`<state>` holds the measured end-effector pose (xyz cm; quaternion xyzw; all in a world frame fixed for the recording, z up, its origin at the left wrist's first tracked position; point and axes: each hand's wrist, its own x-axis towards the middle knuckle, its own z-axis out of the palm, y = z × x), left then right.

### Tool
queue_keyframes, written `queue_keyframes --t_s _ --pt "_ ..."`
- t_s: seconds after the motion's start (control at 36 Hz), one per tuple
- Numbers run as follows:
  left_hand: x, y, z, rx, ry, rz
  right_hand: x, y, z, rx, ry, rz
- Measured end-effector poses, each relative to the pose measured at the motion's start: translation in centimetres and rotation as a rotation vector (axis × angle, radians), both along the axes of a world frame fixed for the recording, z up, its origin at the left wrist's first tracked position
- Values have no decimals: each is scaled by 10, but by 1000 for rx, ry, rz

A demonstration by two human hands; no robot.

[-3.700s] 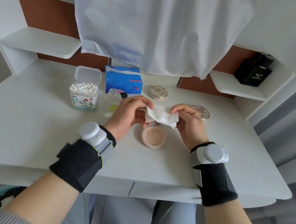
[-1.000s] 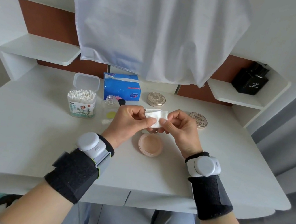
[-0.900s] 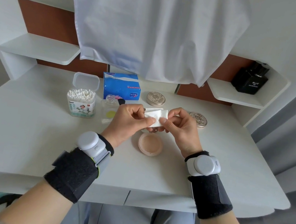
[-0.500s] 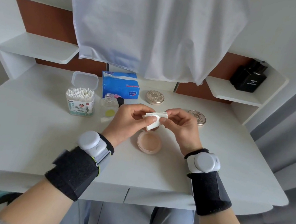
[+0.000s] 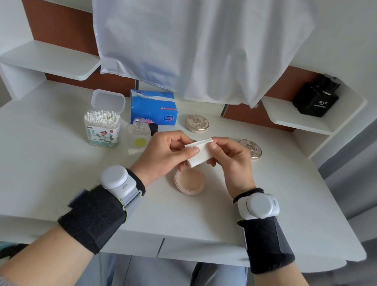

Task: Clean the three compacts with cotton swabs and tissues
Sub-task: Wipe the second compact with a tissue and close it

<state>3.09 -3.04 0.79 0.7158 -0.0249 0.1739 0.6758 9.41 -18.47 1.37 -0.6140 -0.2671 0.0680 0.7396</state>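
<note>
Pinching the folded tissue (image 5: 200,154) in a shared grip, left hand (image 5: 165,157) and right hand (image 5: 231,161) hover directly over the open compact (image 5: 190,183) on the worktop (image 5: 32,168). Straight down next, I reckon.

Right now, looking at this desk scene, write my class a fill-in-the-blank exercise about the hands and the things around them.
1. The left hand and right hand together pinch a folded white ____.
2. Below them, one compact shows pink powder because it is ____.
3. The black bottle stands on the ____-hand shelf.
4. The tissue pack is coloured ____.
Missing words: tissue; open; right; blue
</note>
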Motion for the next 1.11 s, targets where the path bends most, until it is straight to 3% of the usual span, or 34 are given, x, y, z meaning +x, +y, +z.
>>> queue_keyframes --t_s 0.39,0.56,0.64,0.81,0.92,1.11 --pt "1 0 -1 62 45 -20 5 -1 -6 -14 4 -14" --pt "1 4 -1 29 14 35 5 -2 -4 -74 97 141" --pt "1 3 -1 32 15 15 5 -1 -4 -90 91 118" --pt "4 7 -5 26 -61 153 13 -9 3 238 319 3" --pt "9 8 -13 186 -93 255 13 -11 4 293 382 -29" --pt "18 12 -27 411 -2 354 11 -9 2 7 311 -112"
